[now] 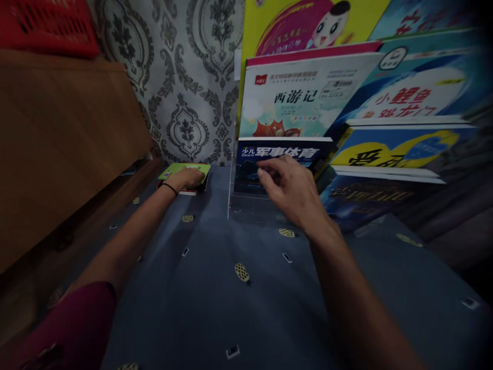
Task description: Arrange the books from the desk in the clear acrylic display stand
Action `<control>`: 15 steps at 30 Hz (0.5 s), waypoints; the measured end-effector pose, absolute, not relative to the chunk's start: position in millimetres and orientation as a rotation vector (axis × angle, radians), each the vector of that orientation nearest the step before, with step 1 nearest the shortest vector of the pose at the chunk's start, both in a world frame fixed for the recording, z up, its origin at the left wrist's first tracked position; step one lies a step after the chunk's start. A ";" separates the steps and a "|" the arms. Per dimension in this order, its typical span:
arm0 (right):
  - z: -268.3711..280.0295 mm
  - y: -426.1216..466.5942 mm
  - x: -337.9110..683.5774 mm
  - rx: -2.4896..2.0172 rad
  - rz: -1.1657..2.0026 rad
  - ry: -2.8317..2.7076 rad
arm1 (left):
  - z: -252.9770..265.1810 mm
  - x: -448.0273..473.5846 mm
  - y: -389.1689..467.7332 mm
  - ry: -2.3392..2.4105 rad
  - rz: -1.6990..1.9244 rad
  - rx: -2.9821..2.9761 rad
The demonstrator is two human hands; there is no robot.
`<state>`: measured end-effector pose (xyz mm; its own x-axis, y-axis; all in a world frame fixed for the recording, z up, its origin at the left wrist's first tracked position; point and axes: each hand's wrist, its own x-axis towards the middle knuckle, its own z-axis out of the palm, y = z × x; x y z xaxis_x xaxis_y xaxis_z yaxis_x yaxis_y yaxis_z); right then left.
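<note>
My left hand [188,178], with a dark band at its wrist, reaches far forward onto a small stack of thin books at the table's back left. Its fingers are bent over the green book [175,168] on top; their tips are partly hidden. My right hand [289,186] is in front of a dark blue book [250,150] standing in the lowest left row of a clear display rack [230,198]. Its thumb and forefinger are apart with nothing between them. The other fingers are partly hidden, and whether the hand touches the book cannot be made out.
Above the dark blue book stand a pale book [265,105] and a yellow one [254,31]. More books, including a blue-and-yellow one [385,149], fill the right side. A patterned cloth [215,288] covers the table. A wooden cabinet [65,139] bears a red basket [50,31] at left.
</note>
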<state>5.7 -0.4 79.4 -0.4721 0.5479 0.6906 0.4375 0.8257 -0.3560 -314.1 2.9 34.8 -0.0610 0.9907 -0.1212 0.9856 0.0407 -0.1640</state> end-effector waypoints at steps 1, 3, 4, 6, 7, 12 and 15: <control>80.0 -1.2 6.4 -0.716 0.168 -2.150 | 36.4 -311.0 7.3 -2.245 0.353 -2.131; 81.0 -3.0 7.2 -0.713 0.172 -2.176 | 36.8 -303.6 14.8 -2.242 0.422 -2.116; 81.5 -4.1 7.5 -0.714 0.175 -2.190 | 36.2 -300.0 17.7 -2.236 0.439 -2.114; 82.8 -6.5 7.6 -0.720 0.188 -2.230 | 34.3 -293.9 20.9 -2.217 0.450 -2.117; 83.8 -8.0 7.7 -0.726 0.201 -2.256 | 33.4 -291.6 21.1 -2.204 0.447 -2.122; 90.0 -17.6 9.8 -0.759 0.265 -2.421 | 31.4 -285.6 7.4 -2.105 0.413 -2.154; 89.4 -24.3 11.7 -0.691 0.290 -2.562 | 32.0 -282.3 -10.8 -2.022 0.398 -2.171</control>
<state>11.7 -24.3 89.4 -0.7637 0.5190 0.3838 0.4202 0.8511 -0.3148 -282.3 -10.8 32.0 0.0572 0.9941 -0.0917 0.9547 -0.0813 -0.2862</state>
